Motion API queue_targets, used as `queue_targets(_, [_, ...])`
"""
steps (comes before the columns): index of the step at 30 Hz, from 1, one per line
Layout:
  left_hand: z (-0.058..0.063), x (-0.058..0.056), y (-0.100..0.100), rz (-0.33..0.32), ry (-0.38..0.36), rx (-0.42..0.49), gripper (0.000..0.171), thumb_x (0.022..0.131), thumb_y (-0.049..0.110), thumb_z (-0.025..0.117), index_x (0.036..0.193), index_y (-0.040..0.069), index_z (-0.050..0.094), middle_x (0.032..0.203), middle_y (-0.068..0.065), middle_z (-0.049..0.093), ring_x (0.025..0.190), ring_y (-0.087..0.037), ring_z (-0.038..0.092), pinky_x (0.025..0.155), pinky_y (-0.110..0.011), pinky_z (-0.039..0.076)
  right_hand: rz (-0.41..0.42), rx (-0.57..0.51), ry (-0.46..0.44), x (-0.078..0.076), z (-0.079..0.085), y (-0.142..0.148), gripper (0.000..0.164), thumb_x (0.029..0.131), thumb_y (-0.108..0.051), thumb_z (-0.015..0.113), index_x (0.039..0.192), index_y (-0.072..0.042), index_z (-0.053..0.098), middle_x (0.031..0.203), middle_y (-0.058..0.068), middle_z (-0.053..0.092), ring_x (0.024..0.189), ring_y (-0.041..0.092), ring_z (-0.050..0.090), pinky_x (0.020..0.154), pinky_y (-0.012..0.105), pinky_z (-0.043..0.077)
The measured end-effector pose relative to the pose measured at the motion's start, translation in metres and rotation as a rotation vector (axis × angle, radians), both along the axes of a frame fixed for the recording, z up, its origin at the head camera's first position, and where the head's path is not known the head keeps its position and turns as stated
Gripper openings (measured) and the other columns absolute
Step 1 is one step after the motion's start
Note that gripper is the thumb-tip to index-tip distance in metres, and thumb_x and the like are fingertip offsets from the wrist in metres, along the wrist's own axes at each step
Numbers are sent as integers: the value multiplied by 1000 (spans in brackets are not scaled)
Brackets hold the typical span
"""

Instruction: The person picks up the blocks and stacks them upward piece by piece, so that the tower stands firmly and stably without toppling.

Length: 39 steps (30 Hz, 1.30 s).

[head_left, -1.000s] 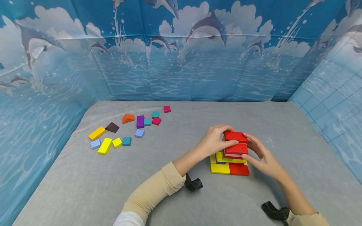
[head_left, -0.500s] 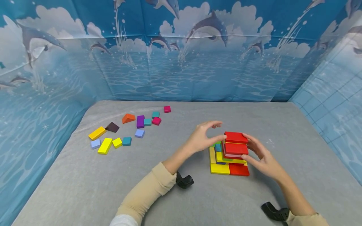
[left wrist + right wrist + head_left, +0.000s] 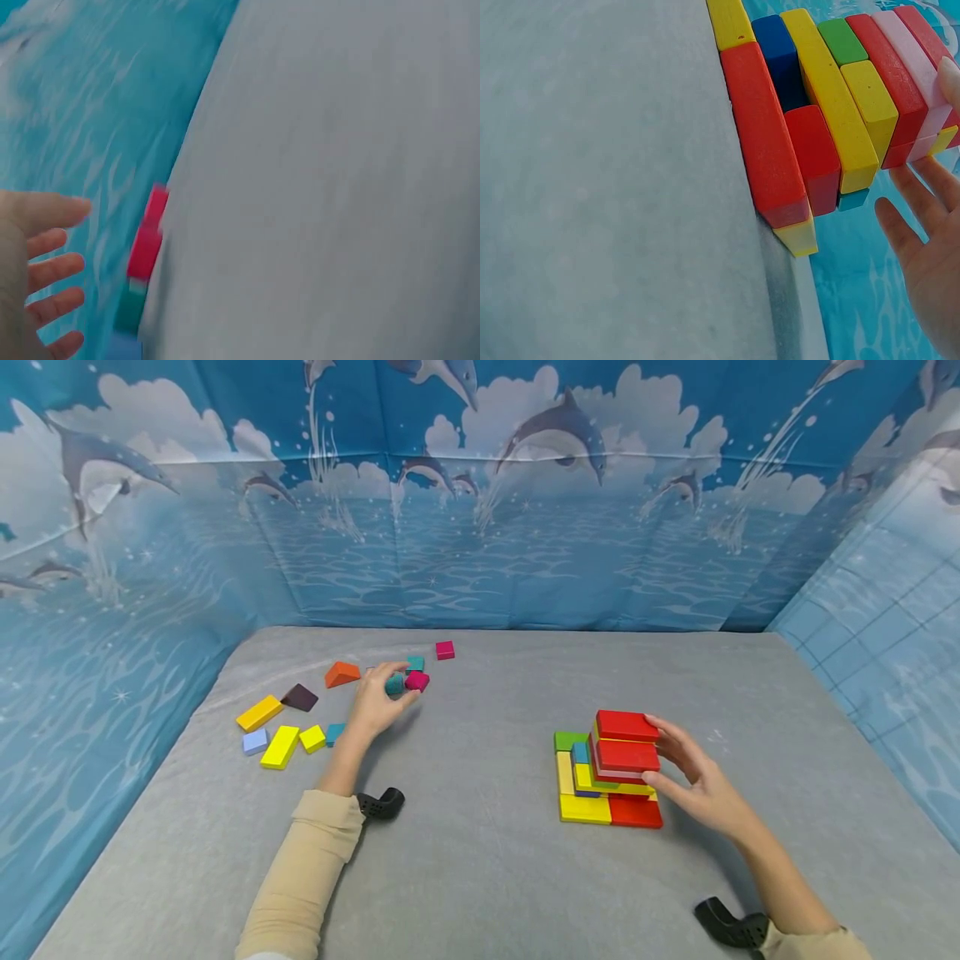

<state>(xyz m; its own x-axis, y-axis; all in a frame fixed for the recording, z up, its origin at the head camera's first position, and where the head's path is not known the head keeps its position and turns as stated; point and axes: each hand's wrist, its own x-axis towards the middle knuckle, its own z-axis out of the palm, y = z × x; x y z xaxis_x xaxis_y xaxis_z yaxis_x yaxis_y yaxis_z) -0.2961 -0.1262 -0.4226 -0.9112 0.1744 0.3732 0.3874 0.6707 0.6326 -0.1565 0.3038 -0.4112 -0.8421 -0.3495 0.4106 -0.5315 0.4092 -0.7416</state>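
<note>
In the head view my left hand (image 3: 375,700) is over the loose blocks at the back left, thumb and fingers apart. A teal block (image 3: 394,684) shows between them, and a magenta block (image 3: 417,682) lies right at the fingertips. The left wrist view shows nothing held in this hand (image 3: 21,255). My right hand (image 3: 697,781) rests beside a stepped stack of coloured blocks (image 3: 627,755), fingers loosely extended along its right side. In the right wrist view the thumb overlaps the upper layers, with red, pink and yellow blocks (image 3: 870,97) standing in tiers.
Several other blocks lie around the left hand: an orange one (image 3: 342,674), a dark brown one (image 3: 300,697), a long yellow one (image 3: 280,747) and a light blue one (image 3: 256,742). The grey tabletop (image 3: 480,843) ends at a dolphin-print curtain (image 3: 480,560).
My left hand has left the top of the stack and travelled left to the loose blocks. My right hand has stayed at the stack's right side.
</note>
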Motion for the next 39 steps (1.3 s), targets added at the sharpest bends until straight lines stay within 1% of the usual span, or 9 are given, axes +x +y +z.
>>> queue_targets(5, [-9,-5,-31,71,-55,-28,52,76,13,70,123,1,53,122,-21,49,113,-37,41,93,-52,34,7,-4,14,0,-1,0,80,74,17,62,142,-1,25,140,-9,33,116,1,42,93,10,34])
queue_targets(12, [-14,-7,-40,164,-181,-69,60,80,21,69,131,1,46,123,-23,41,108,-37,44,92,-48,38,2,1,8,0,-1,1,80,74,16,62,142,-2,25,140,-9,33,116,1,42,92,10,35])
queue_targets(16, [-15,-8,-41,186,-190,-68,55,82,21,66,129,0,47,119,-25,42,104,-37,46,90,-48,39,-9,2,4,0,-1,0,79,75,15,63,142,-2,26,139,-10,34,115,1,42,92,10,35])
queue_targets(21, [-18,-9,-45,172,-155,-31,45,82,16,60,125,2,53,118,-27,45,102,-40,46,89,-49,39,13,-10,17,-2,-2,1,80,73,17,63,142,-1,26,140,-8,34,117,3,42,92,10,35])
queue_targets(25, [-18,-9,-45,171,-168,-6,44,83,13,59,125,4,54,122,-27,45,107,-40,45,92,-50,39,27,-18,23,-2,-2,2,81,73,18,63,142,-1,25,140,-7,34,118,3,41,93,10,34])
queue_targets(28, [-17,-9,-45,190,-196,17,43,84,9,59,126,0,52,123,-27,44,109,-41,46,95,-50,38,29,-21,21,-2,-2,2,80,73,18,62,142,-1,25,140,-6,34,118,3,41,93,10,34])
queue_targets(31, [-17,-9,-44,220,-159,44,40,84,6,60,123,-4,54,121,-26,47,108,-39,47,94,-48,39,26,-19,17,-1,-2,1,80,73,18,62,142,-1,25,140,-7,34,118,3,41,93,10,35])
queue_targets(34, [-17,-9,-42,238,-60,97,35,83,5,62,117,-3,59,116,-23,52,104,-36,50,91,-45,42,23,-18,4,-1,-2,1,79,74,17,62,142,-2,25,139,-8,34,118,2,40,93,10,35])
queue_targets(39, [-8,-4,-27,165,135,213,31,78,5,67,109,-2,64,107,-18,58,97,-32,54,86,-43,45,15,-13,-7,-1,-2,1,79,75,16,62,142,-2,25,140,-9,33,118,2,40,93,10,35])
